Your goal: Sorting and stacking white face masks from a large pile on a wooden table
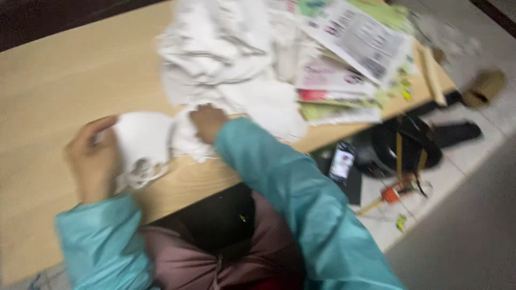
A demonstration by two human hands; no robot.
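White fabric, small garment, lies near the front edge of the wooden table, stretched between both hands. Frame is motion-blurred; fine detail of the cloth cannot be made out.

Left hand: fingers curled around the garment's left end, thumb side up, closed on the cloth. Teal sleeve runs back toward the camera.

Right hand: fist-like, pressed onto the garment's right end where it meets a larger heap; it looks closed on the fabric, knuckles up. Its teal sleeve crosses the table edge diagonally.

Just behind the right hand, touching it: pile of white cloth, crumpled, spreading toward the table's far side.

Right of the pile: stack of printed papers, overlapping, some green and pink, reaching the table's right corner.

Off the table, on the pale tiled floor: a phone with lit screen, just beside the table edge; a black bag with yellow straps next to it; a small orange tool nearer the camera; a tan object, too blurred to tell, well apart.
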